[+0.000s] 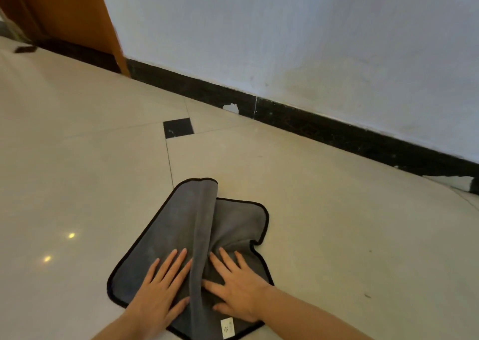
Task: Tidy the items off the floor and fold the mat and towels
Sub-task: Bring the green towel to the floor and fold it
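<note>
A person's two hands pressed flat on a grey towel [181, 236] spread on a pale tiled floor [77, 184], seen from a camera worn on the head. The towel, edged all round in black piping, lay at the near centre of the scene, well apart from the wall. A raised fold ran down its middle from the far edge toward the near edge, standing up as a soft ridge between the two hands.

The left hand [160, 285] rested palm down on the left half of the towel, fingers straight and spread, gripping nothing. The right hand [236, 285] lay palm down on the right half, just beside the ridge, its fingers likewise straight and fanned out, pressing the cloth without grasping it. The fabric under and just beyond the right hand was rumpled into creases. Both forearms entered from the near edge of the frame.

A small white label [227, 328] showed at the towel's near edge, just below the right hand.

Farther off, a small black inset tile [178, 127] marked the meeting of four floor tiles. A black skirting board [337, 129] ran along the foot of a pale blue-white wall [285, 28], with a chipped spot showing light. At the far left stood a brown wooden door frame [77, 10], and a small dark object [24, 49], too blurred to identify, lay on the floor near it. Two points of reflected light shone on the tiles at the near left.
</note>
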